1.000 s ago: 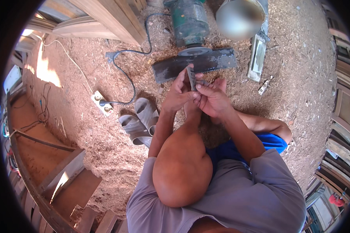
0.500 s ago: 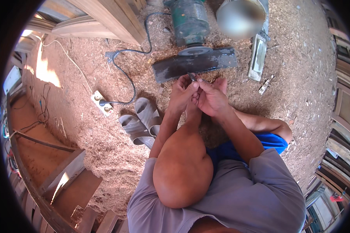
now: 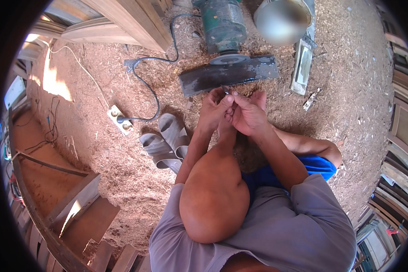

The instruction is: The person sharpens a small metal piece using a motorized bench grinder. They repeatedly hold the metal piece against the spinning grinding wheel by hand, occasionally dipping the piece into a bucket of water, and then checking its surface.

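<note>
Both hands meet just in front of the grinder's dark board, fingers bent and close together. Between their fingertips is a small, dark, pointed metal piece point(image 3: 225, 89); its exact kind is too small to make out. My left hand point(image 3: 210, 110) is closed on it from the left, and my right hand point(image 3: 250, 115) pinches it from the right with thumb and fingers. Beyond them lies the dark, worn board point(image 3: 204, 80), directly before the grey grinding wheel point(image 3: 229, 59) of a green motor point(image 3: 222, 27). The hands are apart from the wheel.
A pale bucket point(image 3: 283, 25) stands right of the motor, near a long sharpening stone in a holder point(image 3: 302, 70). Grey slippers point(image 3: 172, 131) and a plugged-in power strip point(image 3: 119, 119) lie left, with a dark cord point(image 3: 145, 84) across the shavings. Wooden frames point(image 3: 122, 22) stand far left.
Both hands keep their place and grip on the small metal piece. The whole view has shifted very slightly.
</note>
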### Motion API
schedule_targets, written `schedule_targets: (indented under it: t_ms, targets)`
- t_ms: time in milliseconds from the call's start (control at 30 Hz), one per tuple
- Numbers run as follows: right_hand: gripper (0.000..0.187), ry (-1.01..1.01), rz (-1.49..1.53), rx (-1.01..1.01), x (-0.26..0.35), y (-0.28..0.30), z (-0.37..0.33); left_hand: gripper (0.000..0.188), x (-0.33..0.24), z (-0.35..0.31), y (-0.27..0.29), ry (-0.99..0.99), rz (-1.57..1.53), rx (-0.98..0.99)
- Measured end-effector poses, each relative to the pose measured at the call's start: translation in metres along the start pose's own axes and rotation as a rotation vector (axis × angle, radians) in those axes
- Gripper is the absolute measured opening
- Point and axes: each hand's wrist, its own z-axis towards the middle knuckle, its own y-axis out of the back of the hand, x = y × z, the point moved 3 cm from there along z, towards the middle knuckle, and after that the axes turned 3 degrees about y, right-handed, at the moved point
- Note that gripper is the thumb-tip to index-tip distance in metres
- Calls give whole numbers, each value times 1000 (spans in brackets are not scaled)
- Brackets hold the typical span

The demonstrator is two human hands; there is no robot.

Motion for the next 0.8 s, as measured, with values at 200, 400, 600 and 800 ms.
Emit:
schedule_targets:
  t_ms: [200, 400, 600, 800]
  targets:
    - [17, -9, 10, 0, 0, 0, 0, 40, 1, 0, 0, 29, -43, 37]
    - [14, -12, -101, 49, 5, 4, -4, 63, -11, -4, 4, -186, 91, 175]
    - [16, 99, -314, 45, 12, -7, -18, 83, -30, -9, 12, -139, -309, 450]
    - [16, 138, -437, 102, 5, -3, -20, 68, -26, -8, 16, -72, -451, 526]
